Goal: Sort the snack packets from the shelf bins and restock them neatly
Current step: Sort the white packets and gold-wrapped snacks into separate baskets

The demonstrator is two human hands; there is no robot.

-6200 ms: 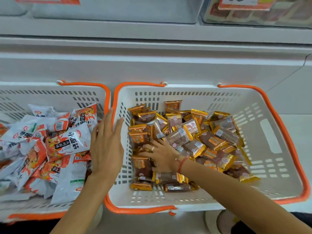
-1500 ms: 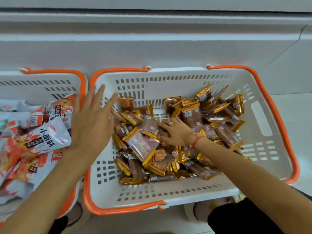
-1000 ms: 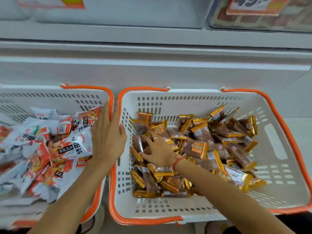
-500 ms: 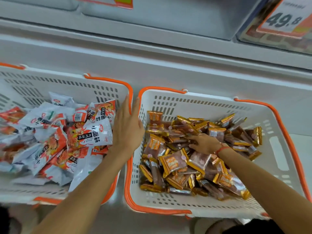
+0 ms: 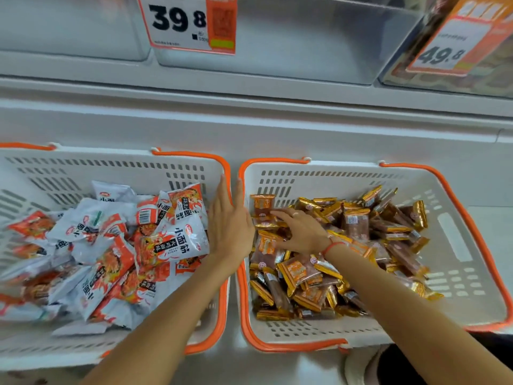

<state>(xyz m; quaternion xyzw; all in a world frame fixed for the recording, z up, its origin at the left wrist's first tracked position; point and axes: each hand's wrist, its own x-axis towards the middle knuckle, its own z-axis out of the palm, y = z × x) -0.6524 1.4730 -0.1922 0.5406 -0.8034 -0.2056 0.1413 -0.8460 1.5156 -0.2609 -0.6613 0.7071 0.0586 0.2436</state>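
Under the right hand point(image 5: 304, 234), gold packets point(image 5: 327, 251) point every way.

I read "39.8" on the left price tag point(image 5: 191, 23), "49.8" on the right price tag point(image 5: 449, 48), and "小面筋" on a white-orange packet point(image 5: 177, 240).

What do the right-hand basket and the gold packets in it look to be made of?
Right basket: apparently rigid white plastic, matte, with moulded slots and an orange rim. Gold packets: seemingly thin metallic film with clear windows; the ends glint and brown contents show through. The right hand rests on them.
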